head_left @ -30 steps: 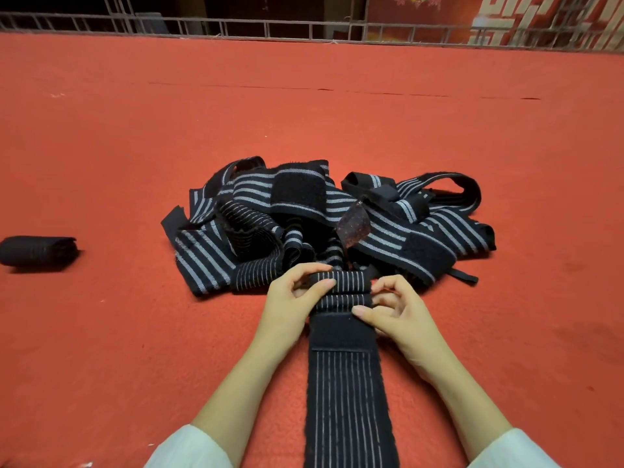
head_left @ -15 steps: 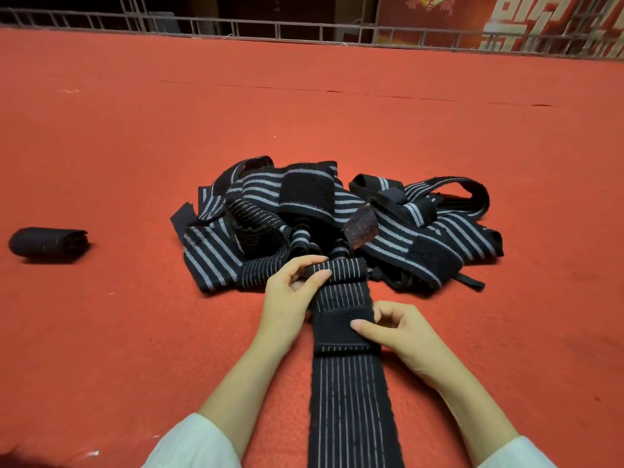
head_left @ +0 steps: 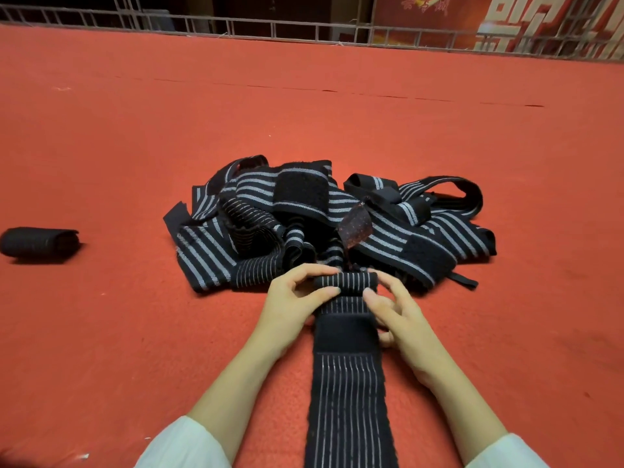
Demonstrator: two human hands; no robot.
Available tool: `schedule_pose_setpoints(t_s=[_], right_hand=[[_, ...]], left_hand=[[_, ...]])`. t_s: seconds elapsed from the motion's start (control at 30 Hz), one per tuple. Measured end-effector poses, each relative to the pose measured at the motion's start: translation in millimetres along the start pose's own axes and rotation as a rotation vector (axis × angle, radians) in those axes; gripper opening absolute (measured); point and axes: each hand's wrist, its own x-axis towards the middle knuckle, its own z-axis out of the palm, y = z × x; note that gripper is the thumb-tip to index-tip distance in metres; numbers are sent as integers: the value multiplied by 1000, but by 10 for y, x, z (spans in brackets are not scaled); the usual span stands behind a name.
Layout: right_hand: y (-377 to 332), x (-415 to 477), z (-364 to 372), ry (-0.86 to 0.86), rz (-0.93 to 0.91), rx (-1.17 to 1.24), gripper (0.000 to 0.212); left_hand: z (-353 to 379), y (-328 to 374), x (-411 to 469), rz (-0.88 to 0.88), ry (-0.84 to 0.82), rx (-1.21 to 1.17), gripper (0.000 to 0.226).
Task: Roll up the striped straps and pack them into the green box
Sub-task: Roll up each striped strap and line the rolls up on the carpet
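A long black strap with thin pale stripes [head_left: 347, 393] lies flat on the red carpet, running from the bottom edge away from me. Its far end is curled into a small roll [head_left: 344, 282]. My left hand [head_left: 293, 302] pinches the roll's left end between thumb and fingers. My right hand [head_left: 395, 312] grips the right end, fingers curled over it. Just behind the roll lies a tangled pile of black straps with grey stripes [head_left: 324, 221]. No green box is in view.
A finished black roll [head_left: 39, 241] lies alone on the carpet at the far left. A metal railing [head_left: 304, 28] borders the carpet's far edge. Red carpet [head_left: 135, 332] stretches wide on both sides of the pile.
My right hand has moved forward from the strap's black patch up to the rolled end, so both hands now hold the roll. The curled end looks tighter.
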Motion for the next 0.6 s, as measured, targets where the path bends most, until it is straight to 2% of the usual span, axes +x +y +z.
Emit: schedule_pose_setpoints(t_s=[0.2,0.37,0.5,0.6], right_hand=[[12,30,-8,51,-57,39,38],[46,49,-57,35,-112,71,31],[81,42,-72,8,-140,63,34],[92,57,-65,18,-88,93,38]], left_hand=[[3,-25,-18,81,-75,76,30],[21,4,-17,-1,-126,15,27],[44,10,-10,-23,-109,55,17],[20,-4,-17,-32,-112,21,18]])
